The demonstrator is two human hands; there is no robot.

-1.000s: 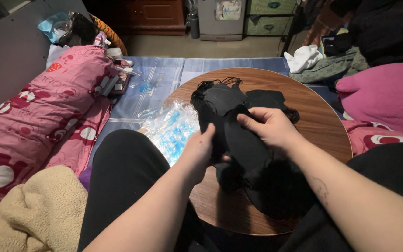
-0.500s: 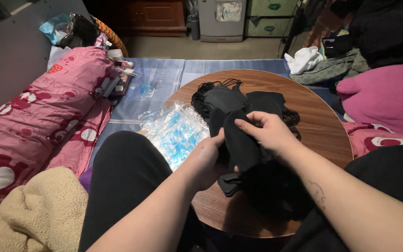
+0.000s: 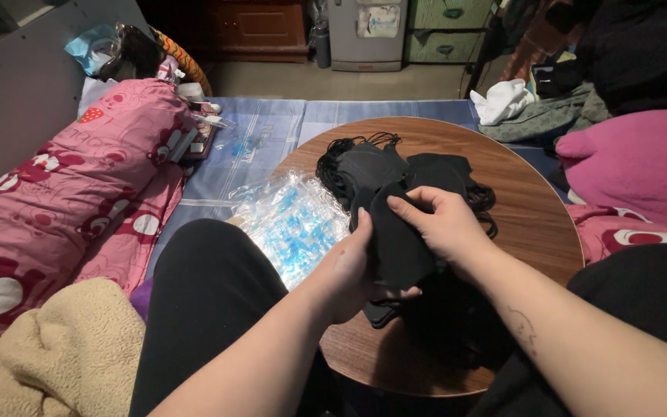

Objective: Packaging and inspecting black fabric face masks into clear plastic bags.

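Both my hands hold one black cloth face mask (image 3: pixel 395 243) over a round wooden table (image 3: pixel 526 201). My left hand (image 3: pixel 357 274) grips its lower left side from beneath. My right hand (image 3: pixel 441 224) pinches its upper edge from above. Behind the held mask lies a pile of black masks (image 3: pixel 395 166) with thin ear loops. More dark masks lie under my right forearm, partly hidden.
A heap of clear plastic bags with blue print (image 3: pixel 291 224) lies at the table's left edge. A pink patterned bolster (image 3: pixel 71 193) and a beige blanket (image 3: pixel 55 355) are to the left. A pink cushion (image 3: pixel 634 166) is to the right, a blue sheet (image 3: pixel 272 131) beyond.
My hands have drawn the black mask nearer to me and closed in on it, the left hand sliding up under it. The pile behind has not moved.
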